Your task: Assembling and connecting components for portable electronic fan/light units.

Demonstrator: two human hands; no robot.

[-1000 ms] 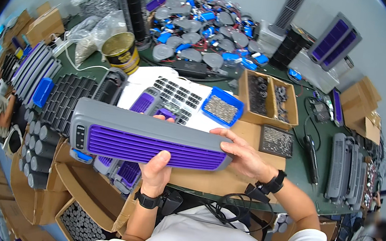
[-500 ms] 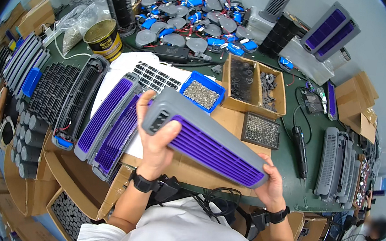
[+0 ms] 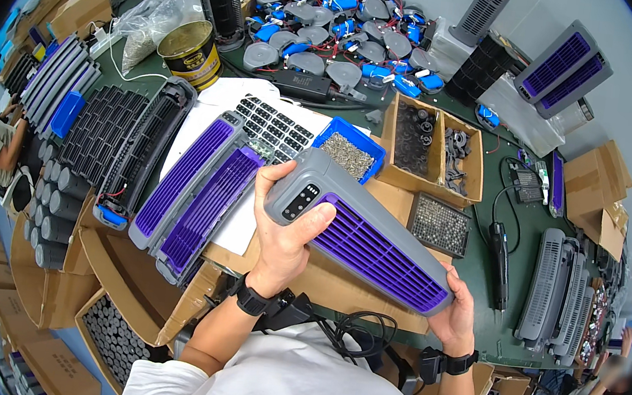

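Observation:
A grey tower fan (image 3: 392, 256) with a purple slatted grille is held slantwise above the table's front edge, between both hands. My left hand (image 3: 284, 229) is closed around its upper left end, thumb by the dark button panel (image 3: 300, 201). At the lower right end, my right hand (image 3: 456, 316) grips the fan, its thumb and fingers on the corner. Beneath the fan lies a flat cardboard sheet (image 3: 321, 283). Left of it, two grey fan housings with purple grilles, an outer one (image 3: 182, 179) and an inner one (image 3: 214, 205), lie side by side.
A blue tray (image 3: 364, 137) of small screws and a divided cardboard box (image 3: 438, 153) of dark parts stand behind the fan. An electric screwdriver (image 3: 498, 267) lies at right, near stacked grey housings (image 3: 541, 288). Blue-and-grey parts (image 3: 344, 31) are heaped at the back.
The fan has shifted rightward with both hands and turned, so its button panel shows more fully. The whole view has shifted a little. A person at far right has raised an arm.

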